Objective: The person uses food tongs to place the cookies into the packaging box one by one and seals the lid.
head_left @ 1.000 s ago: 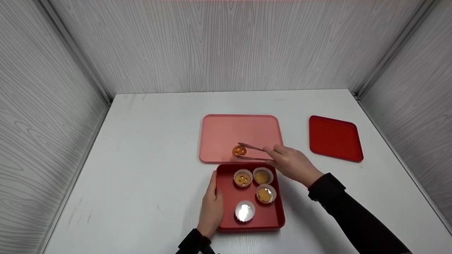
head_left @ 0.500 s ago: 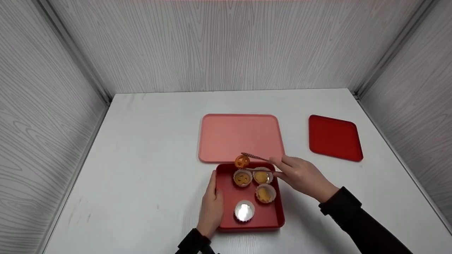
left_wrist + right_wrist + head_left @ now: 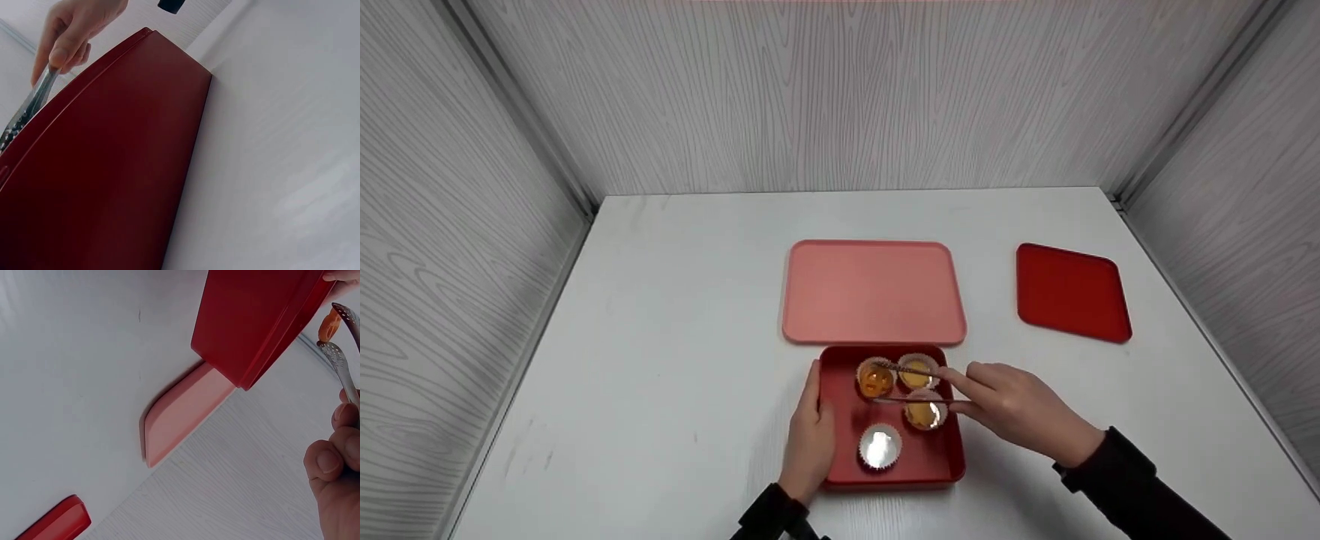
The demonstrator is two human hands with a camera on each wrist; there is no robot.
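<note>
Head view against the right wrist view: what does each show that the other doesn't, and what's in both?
Only the head view shows the four fluted cups inside the red box, and the dark sleeves.

Only the right wrist view shows the box's right outer wall broadside, and distinct holes in the tongs.

Both show, at least in part, the box, tongs, orange piece, right hand, left hand, pink tray and flat red tray.

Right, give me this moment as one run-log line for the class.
left hand: holds box; right hand: grips tongs; pretzel: between tongs, over far-left cup; pink tray: beyond box
</note>
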